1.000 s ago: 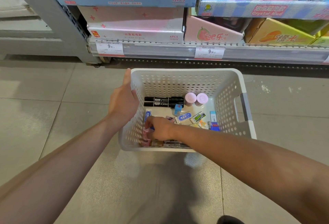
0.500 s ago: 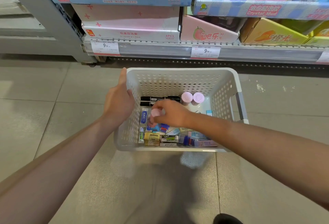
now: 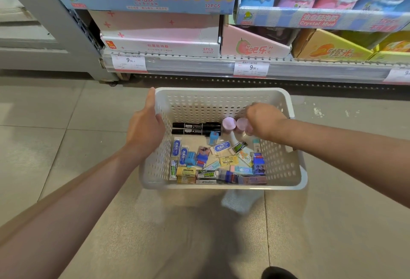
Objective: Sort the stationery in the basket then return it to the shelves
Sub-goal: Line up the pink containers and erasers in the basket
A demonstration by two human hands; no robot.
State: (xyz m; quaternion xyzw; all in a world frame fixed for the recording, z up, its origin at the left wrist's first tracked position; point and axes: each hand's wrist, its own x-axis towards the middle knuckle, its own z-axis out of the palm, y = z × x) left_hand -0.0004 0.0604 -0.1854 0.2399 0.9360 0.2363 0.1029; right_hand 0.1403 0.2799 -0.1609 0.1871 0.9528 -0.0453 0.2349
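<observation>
The right hand (image 3: 264, 121) has carried a pink tub (image 3: 249, 129) from the basket's (image 3: 221, 92) lower left to the upper right, fingers curled round it, beside two others. Left hand (image 3: 144, 132) grips the rim. Sorting continues.

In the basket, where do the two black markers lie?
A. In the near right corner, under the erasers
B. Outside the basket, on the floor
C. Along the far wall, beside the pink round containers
C: the two black markers lie side by side at the far end of the basket, just left of the pink round containers.
</observation>
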